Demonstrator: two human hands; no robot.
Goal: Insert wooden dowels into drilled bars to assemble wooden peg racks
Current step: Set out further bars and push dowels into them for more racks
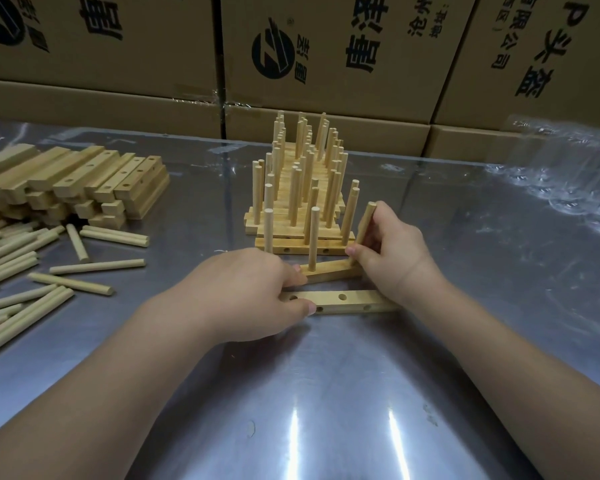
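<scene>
1. A shiny grey metal table (326, 393) carries all of it, with a wall of brown printed cardboard boxes (326, 46) along its far edge.
2. A stack of finished pale wooden peg racks (302, 188) stands mid-table, just behind the hands. Off to the left sits a heap of drilled pale wooden bars (84, 178), with loose round wooden dowels (25, 271) scattered in front of it.
3. Two bars lie in front of the person. The farther one is a half-pegged pale wooden bar (329, 271) with one dowel already upright in it. Just beside it, nearer the person, is an empty three-holed wooden bar (347, 301).
4. From where I stand, the step in hand looks like seating a peg at the right end of the half-pegged bar.
5. The right hand (392, 251) grips a tilted pale wooden dowel (365, 225), fingers curled round its shaft, its lower end down at that bar's right end. Whether the tip has entered the hole I cannot tell.
6. The left hand (257, 289) is curled over the left end of the empty three-holed wooden bar, thumb pressed on its front face and fingertips touching the left end of the half-pegged bar.
7. Next, I reckon, the dowel needs standing upright and pushing straight down while the left hand keeps the bar from sliding.
</scene>
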